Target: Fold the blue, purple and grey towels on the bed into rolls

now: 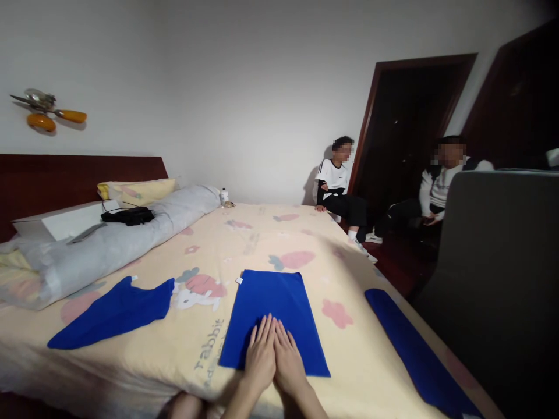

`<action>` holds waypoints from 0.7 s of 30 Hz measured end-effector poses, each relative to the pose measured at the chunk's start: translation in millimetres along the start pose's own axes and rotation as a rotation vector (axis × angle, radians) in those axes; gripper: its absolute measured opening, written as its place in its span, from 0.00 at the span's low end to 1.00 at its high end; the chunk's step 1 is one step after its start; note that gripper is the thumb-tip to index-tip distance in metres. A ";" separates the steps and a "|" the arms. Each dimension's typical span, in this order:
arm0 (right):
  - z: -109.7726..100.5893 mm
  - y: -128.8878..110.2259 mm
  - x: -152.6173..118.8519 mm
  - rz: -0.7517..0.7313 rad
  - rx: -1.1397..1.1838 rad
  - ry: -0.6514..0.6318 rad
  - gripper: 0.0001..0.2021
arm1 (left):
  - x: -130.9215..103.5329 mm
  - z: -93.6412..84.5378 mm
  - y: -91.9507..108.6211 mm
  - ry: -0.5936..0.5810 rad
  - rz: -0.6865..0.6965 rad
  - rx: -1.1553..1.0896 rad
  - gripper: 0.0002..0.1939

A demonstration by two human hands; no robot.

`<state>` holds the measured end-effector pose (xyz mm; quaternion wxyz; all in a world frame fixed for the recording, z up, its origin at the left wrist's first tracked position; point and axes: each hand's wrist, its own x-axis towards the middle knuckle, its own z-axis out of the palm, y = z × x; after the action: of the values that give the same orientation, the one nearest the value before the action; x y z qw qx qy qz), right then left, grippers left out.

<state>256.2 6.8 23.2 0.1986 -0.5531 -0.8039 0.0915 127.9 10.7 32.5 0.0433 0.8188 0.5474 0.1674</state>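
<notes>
A blue cloth (275, 294) lies spread flat on the patterned bed sheet (349, 361), with a small white tag at its far left corner. My left hand (261, 355) rests flat on the near part of this cloth, fingers stretched forward. Right beside it, touching along the inner edge, my right hand (287, 356) also lies flat on the cloth. Neither hand grips anything. To the left is a second blue cloth (116, 317), uneven in outline. A long, narrow blue cloth (414, 355) lies along the right side of the bed.
A rolled grey quilt (144, 238), a white box (65, 220) and a black item (128, 216) are at the left. Small bottles (224, 196) stand at the far edge. Two people sit beyond the right side, near a dark chair back (498, 279).
</notes>
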 end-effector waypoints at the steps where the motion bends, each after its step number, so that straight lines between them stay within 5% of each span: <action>1: 2.7 0.0 -0.2 -0.005 -0.017 -0.027 0.29 | -1.2 5.1 -2.0 -0.035 -0.005 0.017 0.29; 8: -20.1 66.0 -40.0 0.149 -0.094 -0.008 0.34 | -47.0 -12.6 -77.6 -0.125 -0.091 0.141 0.31; 12: -26.8 92.2 -56.5 0.213 -0.106 -0.004 0.37 | -62.8 -23.8 -99.7 -0.221 -0.155 0.162 0.31; 16: -24.4 84.8 -42.3 0.203 -0.091 0.030 0.34 | -52.4 -23.0 -90.5 -0.181 -0.131 0.170 0.30; 21: -16.9 41.1 20.4 -0.012 -0.028 -0.013 0.26 | 10.2 -8.8 -48.9 0.022 0.051 0.109 0.33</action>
<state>292.0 39.6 27.9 0.1859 -0.5505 -0.8097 0.0827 85.4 38.4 30.7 -0.0116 0.8319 0.5349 0.1473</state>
